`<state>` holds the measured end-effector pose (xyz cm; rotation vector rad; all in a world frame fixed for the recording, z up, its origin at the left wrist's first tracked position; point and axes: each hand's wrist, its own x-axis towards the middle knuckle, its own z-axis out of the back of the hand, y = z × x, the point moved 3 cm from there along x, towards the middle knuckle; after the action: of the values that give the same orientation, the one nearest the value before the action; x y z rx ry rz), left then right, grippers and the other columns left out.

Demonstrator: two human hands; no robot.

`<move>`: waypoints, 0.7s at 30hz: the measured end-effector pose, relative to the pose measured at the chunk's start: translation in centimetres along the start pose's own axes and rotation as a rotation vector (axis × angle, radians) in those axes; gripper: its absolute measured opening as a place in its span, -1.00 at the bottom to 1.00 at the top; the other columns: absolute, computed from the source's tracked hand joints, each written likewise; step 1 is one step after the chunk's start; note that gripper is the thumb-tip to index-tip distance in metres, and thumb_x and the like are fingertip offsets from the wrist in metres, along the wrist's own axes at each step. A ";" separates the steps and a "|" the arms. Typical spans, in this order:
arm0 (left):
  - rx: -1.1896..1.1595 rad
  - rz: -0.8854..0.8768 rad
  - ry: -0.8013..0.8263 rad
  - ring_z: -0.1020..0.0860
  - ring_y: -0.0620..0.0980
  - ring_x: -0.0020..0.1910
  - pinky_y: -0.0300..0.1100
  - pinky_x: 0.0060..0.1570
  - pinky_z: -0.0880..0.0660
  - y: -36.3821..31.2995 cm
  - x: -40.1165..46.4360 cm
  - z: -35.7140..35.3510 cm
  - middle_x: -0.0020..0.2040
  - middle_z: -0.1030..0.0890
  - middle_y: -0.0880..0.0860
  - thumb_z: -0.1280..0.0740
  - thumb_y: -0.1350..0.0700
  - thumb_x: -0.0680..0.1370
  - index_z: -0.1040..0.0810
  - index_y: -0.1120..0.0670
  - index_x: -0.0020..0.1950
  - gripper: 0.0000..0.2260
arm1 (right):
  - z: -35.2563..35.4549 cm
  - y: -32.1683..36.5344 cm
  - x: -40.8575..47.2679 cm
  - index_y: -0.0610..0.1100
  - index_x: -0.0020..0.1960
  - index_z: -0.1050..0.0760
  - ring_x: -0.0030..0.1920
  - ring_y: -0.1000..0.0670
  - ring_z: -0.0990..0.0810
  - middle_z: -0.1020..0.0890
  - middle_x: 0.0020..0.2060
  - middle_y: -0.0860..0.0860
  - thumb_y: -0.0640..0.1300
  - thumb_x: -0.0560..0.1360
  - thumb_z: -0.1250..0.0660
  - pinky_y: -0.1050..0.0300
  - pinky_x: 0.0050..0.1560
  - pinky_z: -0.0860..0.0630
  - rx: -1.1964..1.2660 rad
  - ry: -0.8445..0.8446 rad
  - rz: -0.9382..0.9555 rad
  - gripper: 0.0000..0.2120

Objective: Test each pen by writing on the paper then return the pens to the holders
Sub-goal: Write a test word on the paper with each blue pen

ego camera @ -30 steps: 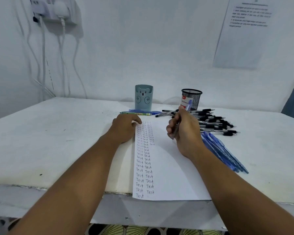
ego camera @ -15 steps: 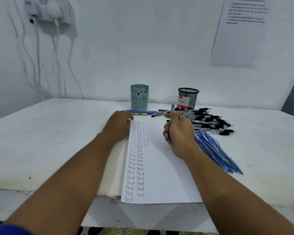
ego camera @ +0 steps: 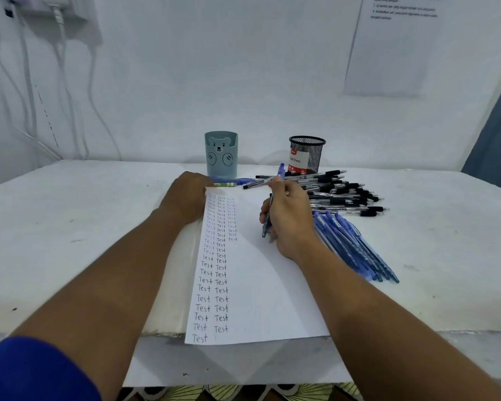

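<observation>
A white paper (ego camera: 261, 285) with columns of "Test" lies on the table, its near edge overhanging. My left hand (ego camera: 187, 198) presses the paper's top left corner, fingers curled under. My right hand (ego camera: 287, 218) grips a blue pen (ego camera: 281, 170) upright, tip down just above the paper beside the third column. A teal bear holder (ego camera: 221, 154) and a black mesh holder (ego camera: 307, 154) stand at the back. Black-capped pens (ego camera: 344, 195) lie piled right of the paper, with blue pens (ego camera: 356, 250) nearer me.
A few pens (ego camera: 232, 182) lie in front of the bear holder. The white table (ego camera: 70, 227) meets a wall with hanging cables (ego camera: 61, 82) at the left and a posted sheet (ego camera: 388, 47) at the right.
My right hand has drawn the pen down and toward me, to the end of the third column. The view has tilted down a little. My left hand stays on the paper.
</observation>
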<state>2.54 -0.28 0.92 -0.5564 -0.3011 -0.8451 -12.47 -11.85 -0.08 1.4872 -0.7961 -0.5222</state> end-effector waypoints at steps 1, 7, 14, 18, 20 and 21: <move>-0.007 -0.002 -0.007 -0.52 0.23 0.13 -0.06 0.08 -0.40 0.0 0.2 0.0 0.12 -0.62 0.26 -0.15 0.04 0.49 -0.63 0.27 0.12 -0.58 | 0.0 0.0 0.0 -0.15 0.17 -0.44 -0.53 0.05 -0.45 -0.51 -0.45 -0.01 0.04 0.68 -0.11 0.32 -0.62 -0.23 0.001 -0.001 -0.003 -0.71; 0.004 0.006 0.063 -0.49 0.19 0.14 -0.04 0.12 -0.42 1.8 2.4 -1.2 0.14 -0.58 0.20 -0.23 0.09 0.54 -0.56 0.16 0.27 -0.66 | 0.0 0.0 0.1 -0.16 0.14 -0.42 -0.53 0.04 -0.45 -0.52 -0.46 -0.02 0.04 0.67 -0.13 0.31 -0.61 -0.25 -0.017 -0.003 0.000 -0.73; 0.150 0.107 0.146 -0.37 0.15 0.31 0.06 0.26 -0.33 4.1 4.0 -2.8 0.32 -0.46 0.12 -0.10 0.08 0.64 -0.42 -0.04 0.42 -0.65 | -0.1 -0.1 0.3 -0.11 0.14 -0.39 -0.51 0.04 -0.46 -0.53 -0.43 -0.03 0.06 0.67 -0.12 0.31 -0.60 -0.25 -0.045 0.003 0.004 -0.75; 0.181 0.123 0.067 -0.33 0.14 0.33 0.08 0.29 -0.21 4.0 4.0 -2.7 0.29 -0.45 0.12 -0.12 0.07 0.64 -0.49 -0.02 0.34 -0.69 | -0.2 0.0 0.2 -0.09 0.11 -0.39 -0.53 0.05 -0.45 -0.53 -0.43 -0.03 0.06 0.67 -0.12 0.30 -0.60 -0.25 -0.063 0.007 0.007 -0.77; 0.191 0.111 0.031 -0.35 0.14 0.30 0.06 0.27 -0.21 3.8 3.8 -2.6 0.25 -0.48 0.12 -0.13 0.09 0.63 -0.52 0.00 0.29 -0.71 | -0.1 0.1 0.1 -0.09 0.10 -0.39 -0.53 0.05 -0.45 -0.53 -0.43 -0.03 0.06 0.67 -0.12 0.30 -0.60 -0.25 -0.064 0.011 0.009 -0.78; 0.187 0.108 0.018 -0.36 0.15 0.29 0.05 0.26 -0.22 3.7 3.8 -2.6 0.24 -0.48 0.12 -0.13 0.09 0.63 -0.52 0.01 0.28 -0.72 | -0.1 0.1 0.1 -0.09 0.10 -0.39 -0.53 0.05 -0.45 -0.53 -0.43 -0.03 0.06 0.67 -0.12 0.29 -0.60 -0.25 -0.067 0.011 0.010 -0.78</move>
<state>7.93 -2.13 -0.68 -0.3864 -0.3271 -0.7090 -12.32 -11.87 0.04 1.4224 -0.7698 -0.5281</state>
